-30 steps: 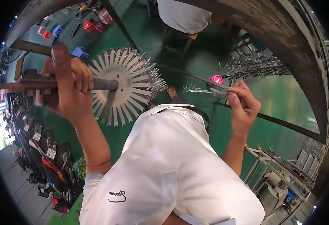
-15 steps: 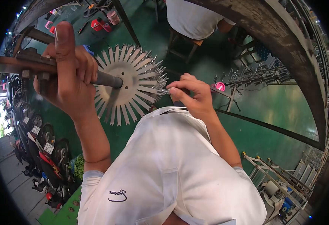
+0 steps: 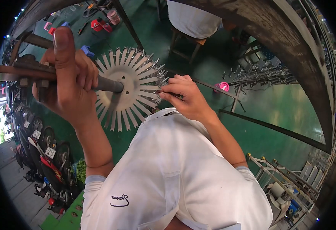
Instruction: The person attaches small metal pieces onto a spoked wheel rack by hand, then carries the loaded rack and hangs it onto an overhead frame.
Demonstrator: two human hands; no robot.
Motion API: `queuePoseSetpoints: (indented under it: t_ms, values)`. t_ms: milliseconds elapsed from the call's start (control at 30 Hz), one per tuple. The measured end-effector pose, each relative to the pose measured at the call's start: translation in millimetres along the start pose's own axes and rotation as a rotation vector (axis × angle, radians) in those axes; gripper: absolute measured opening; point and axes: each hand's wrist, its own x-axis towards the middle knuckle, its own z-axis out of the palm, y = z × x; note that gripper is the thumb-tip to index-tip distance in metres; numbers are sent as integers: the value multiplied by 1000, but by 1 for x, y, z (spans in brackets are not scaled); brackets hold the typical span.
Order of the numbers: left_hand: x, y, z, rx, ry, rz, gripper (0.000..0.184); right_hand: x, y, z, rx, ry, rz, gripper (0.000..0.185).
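Left hand (image 3: 70,84): was closed around a grey, round metal shaft (image 3: 112,85).
Disc: the silvery, flat metal wheel with fork-tipped strips (image 3: 131,78) sat at the shaft's end, between the hands.
Strip tips: small shiny metal pieces (image 3: 161,76) crowded the right side.
Right hand (image 3: 189,97): thumb and forefinger were pinched together at a strip's tip, contents unclear; this seemed a fitting step, calling for fine alignment and a steady shaft.

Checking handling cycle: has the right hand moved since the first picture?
Yes, the right hand went left past the pink tub, to the spoked disc.
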Motion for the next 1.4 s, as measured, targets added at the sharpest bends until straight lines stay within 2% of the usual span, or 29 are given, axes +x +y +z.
queuePoseSetpoints:
  t_ms: [133, 233, 333, 400, 467, 500, 533, 567, 600, 667, 700, 733, 767, 867, 967, 1200, 1300, 1400]
  values:
    - [1, 1, 3, -21, 30, 8, 31, 0, -3, 2, -7, 79, -28, 12]
    - [1, 0, -5, -49, -26, -41, 30, -1, -9, 0, 20, 145, -20, 14]
    - [3, -9, -24, -222, -148, -140, 29, -5, -15, -6, -11, 193, -85, 16]
    - [-2, -18, -36, -240, 131, -294, 32, -8, -23, -23, -89, 248, -125, 17]
    - [-10, -26, -48, -200, 203, -326, 31, -17, -37, -43, -173, 472, -98, 13]
    - [-8, -25, -45, -143, 177, -295, 35, -27, -34, -50, -120, 708, -111, 15]
    - [-6, -22, -42, -70, 160, -259, 40, -41, -30, -73, -468, 916, -198, 22]
    - [-4, -18, -36, -42, 100, -196, 41, -57, -12, -93, -724, 1100, -163, 25]
    - [-1, -15, -30, -2, 48, -130, 41, -64, -8, -122, -744, 1231, -216, 33]
    - [2, -4, -12, 22, 53, -95, 42, -61, -14, -184, -485, 1564, -218, 32]
    - [2, -1, -7, 39, 59, -80, 42, -66, -16, -218, -789, 1680, -160, 30]
    - [2, 0, -5, 38, 64, -68, 43, -66, -36, -238, -902, 1724, 3, 26]
    - [2, 0, -4, 38, 71, -57, 43, -66, -56, -254, -1010, 1758, 173, 23]
    - [3, 5, 3, 37, 77, -38, 43, -69, -60, -304, -1201, 1682, -50, 23]
    - [3, 5, 4, 52, 85, -26, 45, -60, -67, -332, -1402, 1631, -35, 24]
    - [0, 8, 9, 104, 105, -3, 48, -55, -73, -336, -1265, 1772, 72, 19]
    - [0, 10, 8, 69, 76, 3, 44, -55, -76, -331, -1220, 1817, 7, 19]
    - [0, 3, 2, 89, 71, 6, 44, -59, -73, -328, -1204, 1820, -153, 17]
